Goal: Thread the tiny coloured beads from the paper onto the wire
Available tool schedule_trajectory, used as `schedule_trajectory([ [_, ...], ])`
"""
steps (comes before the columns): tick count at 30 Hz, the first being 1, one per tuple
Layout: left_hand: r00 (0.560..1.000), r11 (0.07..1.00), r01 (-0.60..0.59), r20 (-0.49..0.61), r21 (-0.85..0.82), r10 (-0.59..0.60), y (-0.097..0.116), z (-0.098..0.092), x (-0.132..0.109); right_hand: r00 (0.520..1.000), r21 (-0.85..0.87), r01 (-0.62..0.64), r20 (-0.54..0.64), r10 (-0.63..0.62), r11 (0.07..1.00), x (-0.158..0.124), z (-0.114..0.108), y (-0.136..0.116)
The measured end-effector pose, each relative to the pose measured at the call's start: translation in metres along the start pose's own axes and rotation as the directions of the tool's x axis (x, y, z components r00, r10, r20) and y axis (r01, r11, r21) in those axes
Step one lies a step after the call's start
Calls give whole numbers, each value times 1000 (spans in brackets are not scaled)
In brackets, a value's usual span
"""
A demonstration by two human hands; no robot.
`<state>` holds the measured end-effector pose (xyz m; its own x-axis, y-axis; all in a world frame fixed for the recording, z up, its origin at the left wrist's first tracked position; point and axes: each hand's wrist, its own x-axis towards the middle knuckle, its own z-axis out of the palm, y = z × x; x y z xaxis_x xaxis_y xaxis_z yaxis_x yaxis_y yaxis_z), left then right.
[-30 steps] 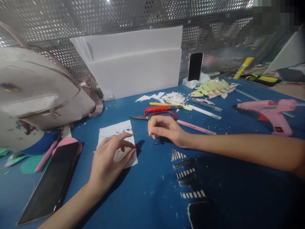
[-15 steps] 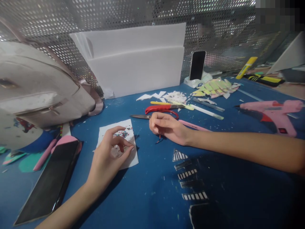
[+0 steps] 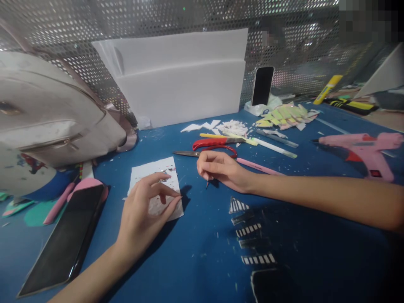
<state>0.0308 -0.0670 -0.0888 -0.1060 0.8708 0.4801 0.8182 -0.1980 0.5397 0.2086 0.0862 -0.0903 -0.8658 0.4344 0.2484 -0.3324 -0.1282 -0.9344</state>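
My left hand fingers curl over the white paper scrap lying beneath them on the counter, pinching or not I cannot tell, my right hand fingers closed round a thin red sliver nearby; one clumsy brush could scatter the paper's coloured specks

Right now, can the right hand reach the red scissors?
Probably yes. The scissors lie on the table just beyond the right hand, with nothing between them, though its curled fingers may already hold something small.

Dim overhead light glints off the perforated metal wall, hands cast soft shadows, and edges bow and darken.
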Motion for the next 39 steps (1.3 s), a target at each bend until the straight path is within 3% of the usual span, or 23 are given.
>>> schedule_trajectory([
  [39,998,1000,-21,-58,-20,20,3,-2,-2,999,-42,-32,-4,32,999,0,2,-3],
])
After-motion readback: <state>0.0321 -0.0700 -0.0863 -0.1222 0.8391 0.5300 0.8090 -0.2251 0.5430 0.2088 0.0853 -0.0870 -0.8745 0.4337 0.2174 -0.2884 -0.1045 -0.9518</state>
